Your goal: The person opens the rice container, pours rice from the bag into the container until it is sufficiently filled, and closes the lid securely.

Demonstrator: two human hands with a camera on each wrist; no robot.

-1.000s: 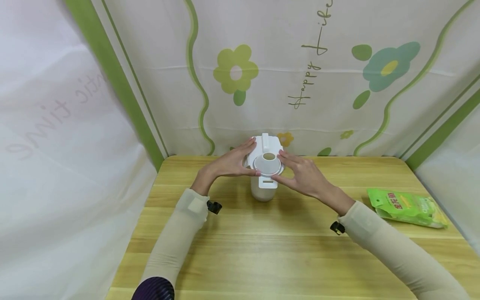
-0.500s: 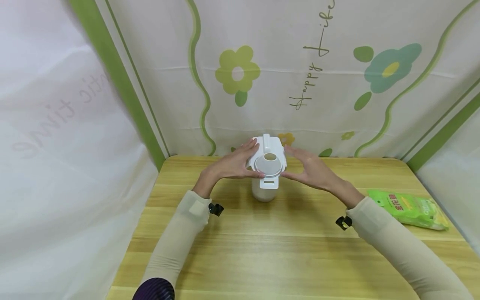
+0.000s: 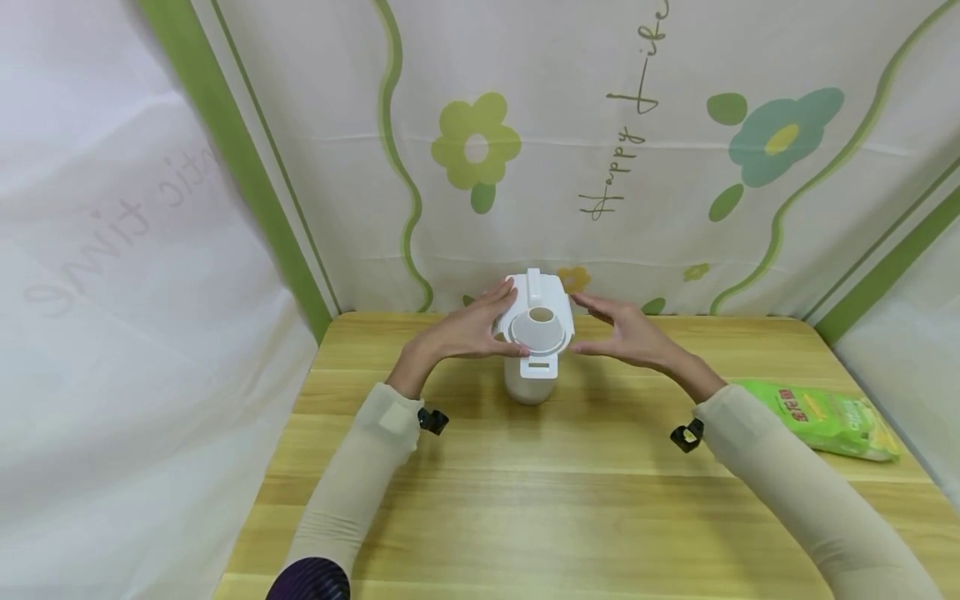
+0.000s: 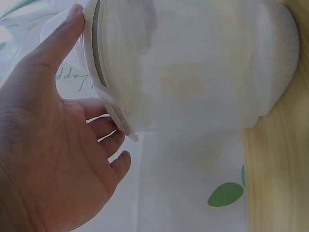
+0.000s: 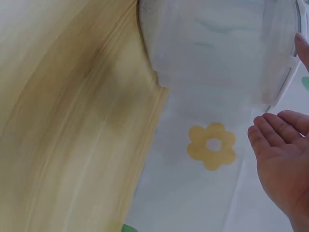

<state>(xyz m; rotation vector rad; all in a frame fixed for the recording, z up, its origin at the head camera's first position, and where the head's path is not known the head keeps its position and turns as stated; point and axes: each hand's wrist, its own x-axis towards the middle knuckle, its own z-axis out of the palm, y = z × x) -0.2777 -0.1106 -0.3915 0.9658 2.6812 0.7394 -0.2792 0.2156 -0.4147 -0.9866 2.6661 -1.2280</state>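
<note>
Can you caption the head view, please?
Left hand on the lid of a container, right hand beside it, green packet on the table.

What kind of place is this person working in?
Probably a small screened-off booth, perhaps indoors: white-and-green hangings rise behind a wooden table and along both its sides. The lidded container and green packet on it hint at household work.

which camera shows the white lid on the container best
The head view: it shows the lid from above, with its raised round part and slotted front tab. The left wrist view shows it only edge-on, cut off at the top; the right wrist view, just a cropped side at upper right.
</note>
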